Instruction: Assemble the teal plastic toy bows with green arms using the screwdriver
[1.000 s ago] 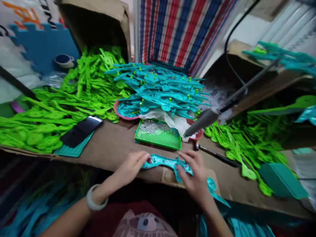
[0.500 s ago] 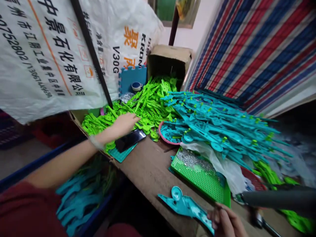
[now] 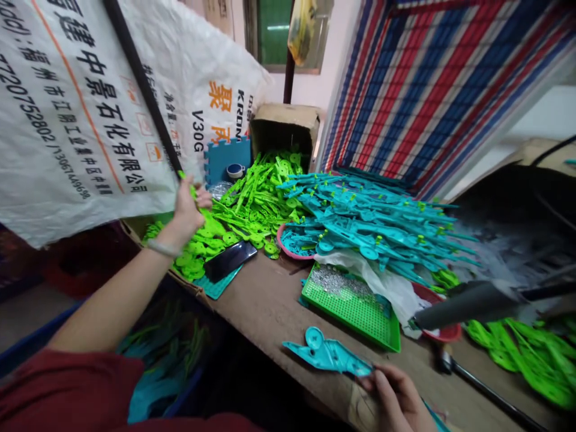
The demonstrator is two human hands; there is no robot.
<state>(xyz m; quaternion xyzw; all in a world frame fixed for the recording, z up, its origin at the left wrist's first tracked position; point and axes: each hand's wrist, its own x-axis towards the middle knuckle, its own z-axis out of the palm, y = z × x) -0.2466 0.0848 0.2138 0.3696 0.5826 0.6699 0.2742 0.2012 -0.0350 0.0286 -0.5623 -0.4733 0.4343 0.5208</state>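
Observation:
My left hand [image 3: 186, 210] is closed around a lime-green plastic part [image 3: 194, 193] and is raised at the left of a heap of similar green parts [image 3: 252, 204]. Just below it, a black phone [image 3: 230, 260] lies on a teal mat [image 3: 220, 284]. My right hand [image 3: 398, 396] pinches the end of a turquoise plastic part [image 3: 330, 355], which has a round cup on its upper side. That part is at the table's front edge. The fingertips partly cover its right end.
A green perforated tray [image 3: 360, 318] holds small metal pieces. Behind it are a pink basin [image 3: 292, 251] and a large pile of turquoise parts [image 3: 360, 216]. A dark grey tool [image 3: 468, 305] juts in from the right. A bin of turquoise parts [image 3: 157, 384] stands below the table.
My left hand has moved left and up from the green heap and now holds a green part. The camera view has shifted; my right hand still holds the turquoise part, now lying more level.

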